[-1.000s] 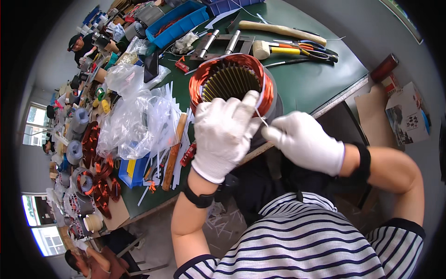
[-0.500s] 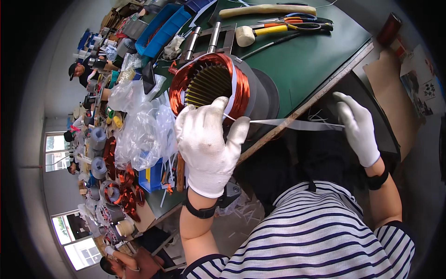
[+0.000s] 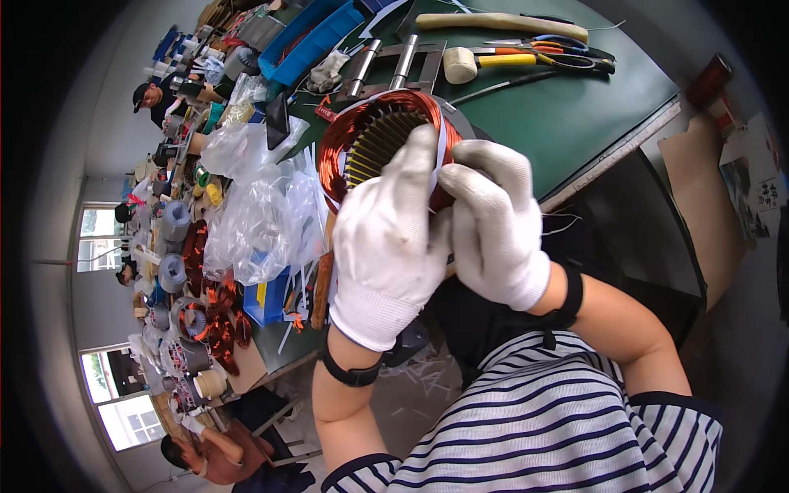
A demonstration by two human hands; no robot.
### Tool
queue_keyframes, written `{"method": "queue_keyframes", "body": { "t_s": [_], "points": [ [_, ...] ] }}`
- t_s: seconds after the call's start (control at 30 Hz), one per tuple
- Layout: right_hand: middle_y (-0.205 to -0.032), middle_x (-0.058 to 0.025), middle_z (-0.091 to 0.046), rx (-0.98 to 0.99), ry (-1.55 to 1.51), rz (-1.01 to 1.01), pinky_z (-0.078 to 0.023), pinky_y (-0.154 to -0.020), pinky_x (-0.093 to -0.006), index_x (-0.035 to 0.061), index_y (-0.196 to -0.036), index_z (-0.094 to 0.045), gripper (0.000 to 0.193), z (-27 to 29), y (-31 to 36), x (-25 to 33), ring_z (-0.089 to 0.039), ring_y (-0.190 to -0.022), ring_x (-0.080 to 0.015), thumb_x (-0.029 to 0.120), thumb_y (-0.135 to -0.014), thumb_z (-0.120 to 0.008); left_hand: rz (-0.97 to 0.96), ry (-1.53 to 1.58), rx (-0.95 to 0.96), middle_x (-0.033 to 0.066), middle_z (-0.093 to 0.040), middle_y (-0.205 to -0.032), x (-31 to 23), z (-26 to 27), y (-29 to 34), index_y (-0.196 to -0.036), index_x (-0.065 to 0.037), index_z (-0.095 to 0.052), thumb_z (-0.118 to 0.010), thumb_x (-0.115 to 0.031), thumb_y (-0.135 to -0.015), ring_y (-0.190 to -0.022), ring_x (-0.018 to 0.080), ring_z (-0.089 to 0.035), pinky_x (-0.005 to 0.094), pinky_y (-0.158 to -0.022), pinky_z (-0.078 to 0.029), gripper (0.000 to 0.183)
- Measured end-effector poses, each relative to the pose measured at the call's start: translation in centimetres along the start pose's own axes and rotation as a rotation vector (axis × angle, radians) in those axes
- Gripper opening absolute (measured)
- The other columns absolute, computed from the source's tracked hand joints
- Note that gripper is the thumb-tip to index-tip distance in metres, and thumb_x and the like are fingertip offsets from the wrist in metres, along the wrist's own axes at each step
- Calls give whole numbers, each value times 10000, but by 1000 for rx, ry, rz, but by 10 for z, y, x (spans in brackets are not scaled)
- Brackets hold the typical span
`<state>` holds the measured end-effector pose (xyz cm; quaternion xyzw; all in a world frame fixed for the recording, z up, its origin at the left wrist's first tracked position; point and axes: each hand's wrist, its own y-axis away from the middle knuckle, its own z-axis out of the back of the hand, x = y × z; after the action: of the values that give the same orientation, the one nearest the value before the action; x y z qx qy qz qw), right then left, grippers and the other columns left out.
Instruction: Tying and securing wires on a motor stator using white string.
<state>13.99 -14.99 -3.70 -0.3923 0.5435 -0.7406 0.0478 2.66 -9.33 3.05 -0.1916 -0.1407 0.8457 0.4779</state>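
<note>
A motor stator (image 3: pixel 333 160) with copper windings round its rim lies on its side on the green bench, its slotted bore turned toward me. White insulation (image 3: pixel 443 148) shows along the right side of the windings. My left hand (image 3: pixel 386 246), in a white glove, is at the lower front of the stator, its fingers bent up against the bore's edge. My right hand (image 3: pixel 497 226), gloved as well, is closed beside it at the right of the windings, fingertips curled inward. The two hands meet there, and what is pinched between them is hidden.
Beyond the stator lie a mallet (image 3: pixel 460 66), a wooden handle (image 3: pixel 501 26), scissors (image 3: pixel 567 62) and metal rollers (image 3: pixel 405 62). Clear plastic bags (image 3: pixel 267 222) and a blue bin (image 3: pixel 267 300) are to the left. The bench edge (image 3: pixel 608 152) runs along the right. Other people work far left.
My right hand has come in from the far right to meet my left at the windings. The white strip stretched between them is no longer visible. The view has shifted slightly.
</note>
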Motion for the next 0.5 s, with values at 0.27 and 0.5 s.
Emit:
{"method": "queue_keyframes", "body": {
  "t_s": [0.27,0.5],
  "points": [
    [-1106,-188,-570,249,-353,-126,-478,-851,-334,-32,-1231,-510,399,-12,-60,4,-592,-938,-304,-18,-835,-562,-223,-205,-395,284,-449,-1352,19,-16,11,-1427,-2,-288,-771,-188,-714,-1158,409,-547,518,-1021,-398,881],
    [-736,-129,-577,485,247,-96,-491,-608,-372,31,-819,-592,88,51,-11,-35,-606,-666,-319,-5,-739,-582,-156,-44,-395,287,-468,-1329,17,-31,15,-1400,3,-365,-755,-258,-750,-1087,413,-593,417,-805,-528,802]
  ]
}}
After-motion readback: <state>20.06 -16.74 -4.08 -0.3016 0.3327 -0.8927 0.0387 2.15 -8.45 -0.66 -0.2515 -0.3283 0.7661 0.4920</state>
